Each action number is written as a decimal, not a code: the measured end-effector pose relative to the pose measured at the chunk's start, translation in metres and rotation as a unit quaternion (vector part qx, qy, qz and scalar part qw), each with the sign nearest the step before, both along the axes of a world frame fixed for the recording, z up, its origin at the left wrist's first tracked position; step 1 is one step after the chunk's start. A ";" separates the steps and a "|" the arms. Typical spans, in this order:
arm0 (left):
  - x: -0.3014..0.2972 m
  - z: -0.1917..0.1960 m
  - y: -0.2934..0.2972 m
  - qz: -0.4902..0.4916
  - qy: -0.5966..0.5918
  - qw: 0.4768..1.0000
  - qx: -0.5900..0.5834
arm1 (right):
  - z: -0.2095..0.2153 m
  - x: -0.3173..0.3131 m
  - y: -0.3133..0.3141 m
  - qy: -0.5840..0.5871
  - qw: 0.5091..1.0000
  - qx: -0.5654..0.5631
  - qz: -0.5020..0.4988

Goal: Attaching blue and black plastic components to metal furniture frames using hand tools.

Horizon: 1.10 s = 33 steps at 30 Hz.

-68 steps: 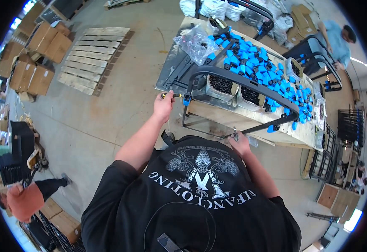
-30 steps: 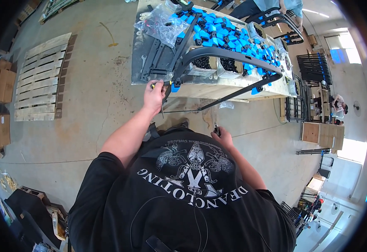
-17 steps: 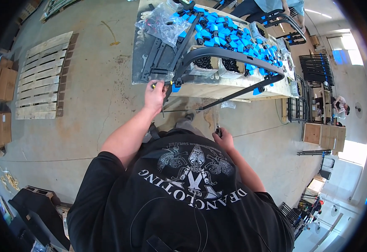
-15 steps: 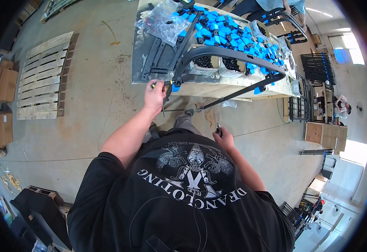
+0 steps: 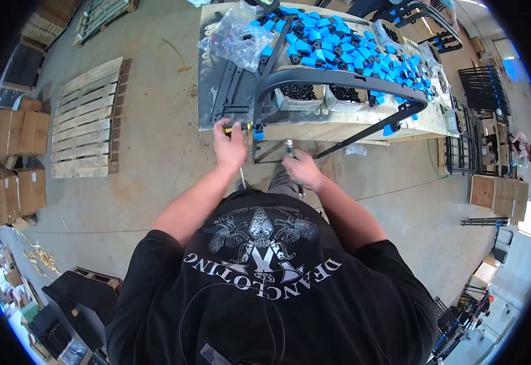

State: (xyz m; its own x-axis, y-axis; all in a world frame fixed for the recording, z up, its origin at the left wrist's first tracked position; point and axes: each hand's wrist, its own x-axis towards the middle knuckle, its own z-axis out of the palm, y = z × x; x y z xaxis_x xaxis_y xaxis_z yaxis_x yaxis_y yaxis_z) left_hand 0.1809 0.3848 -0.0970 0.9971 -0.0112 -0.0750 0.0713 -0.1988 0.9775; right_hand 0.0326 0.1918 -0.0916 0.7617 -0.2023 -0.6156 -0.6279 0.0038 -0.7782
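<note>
Scanning from the far left of the picture: stacked cardboard boxes (image 5: pixel 22 132), then a slatted wooden pallet (image 5: pixel 86 125) flat on the floor. Just left of centre, the left hand (image 5: pixel 230 145) has its fingers clamped on a yellow-and-black tool (image 5: pixel 237 129), right by a blue connector (image 5: pixel 259 132) at the left end of the black tubular frame (image 5: pixel 314 75). Can't tell if it's actually touching. A thin metal shaft (image 5: pixel 243 176) hangs below that hand. Near centre, the right hand (image 5: pixel 302 169) has its fingers wrapped round a metal wrench-like tool (image 5: pixel 289 145), apart from the frame. Behind it, the desk (image 5: pixel 321 131) carries boxes of small black parts (image 5: pixel 345 94) and a heap of blue connectors (image 5: pixel 341 48). Further right, the frame has another blue connector (image 5: pixel 390 129). So two are on, tightness unknown, and the heap looks unfitted.
</note>
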 end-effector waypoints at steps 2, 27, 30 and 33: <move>0.003 -0.002 -0.002 -0.029 0.046 0.998 -0.038 | 0.011 0.031 0.010 0.002 0.998 0.062 -0.020; 0.005 0.017 -0.005 -0.046 0.042 0.998 -0.002 | 0.090 0.107 0.037 0.140 0.978 0.152 0.028; 0.000 0.024 -0.011 -0.054 0.006 0.999 0.001 | 0.087 0.102 0.014 0.102 0.949 0.299 0.015; 0.004 0.009 -0.012 -0.044 -0.119 0.991 0.051 | 0.063 0.101 0.038 0.069 0.879 -0.400 0.251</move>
State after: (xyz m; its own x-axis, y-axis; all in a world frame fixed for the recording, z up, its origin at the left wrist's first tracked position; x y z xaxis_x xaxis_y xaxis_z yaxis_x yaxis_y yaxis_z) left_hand 0.1846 0.3724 -0.0882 0.9823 -0.1029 0.1567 -0.1805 -0.2934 0.9388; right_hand 0.1337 0.2296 -0.0285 0.8080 -0.2717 -0.5228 -0.4822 -0.8148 -0.3219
